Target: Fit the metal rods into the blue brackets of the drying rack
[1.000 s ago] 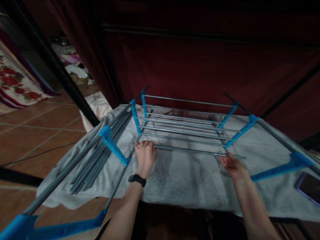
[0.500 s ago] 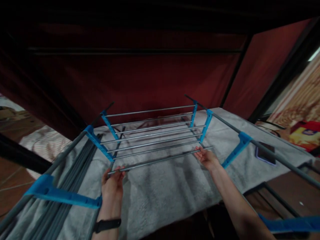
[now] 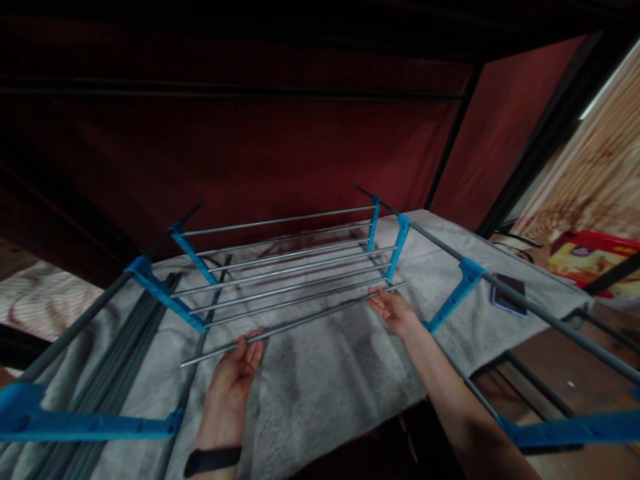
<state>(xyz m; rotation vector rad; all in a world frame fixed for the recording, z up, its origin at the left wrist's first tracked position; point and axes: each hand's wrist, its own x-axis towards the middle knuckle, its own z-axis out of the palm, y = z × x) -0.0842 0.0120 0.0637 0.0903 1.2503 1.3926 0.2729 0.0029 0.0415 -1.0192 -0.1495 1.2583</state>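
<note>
A loose grey metal rod lies across both my hands, just in front of the drying rack with blue plastic brackets and several parallel grey rods. My left hand is under the rod's left part, palm up, fingers stretched and curling lightly against it. My right hand is at the rod's right end near a blue bracket, fingers loosely closed round the rod. A black band sits on my left wrist. The rack rests on a grey towel.
Spare grey rods lie bundled on the towel at the left. A phone lies on the towel at the right. Dark red fabric walls stand behind. Blue frame arms cross the near corners. A red box is at far right.
The view has swung to the right. The rod has come away from the rack toward me at its left end, and my left hand has turned palm up beneath it.
</note>
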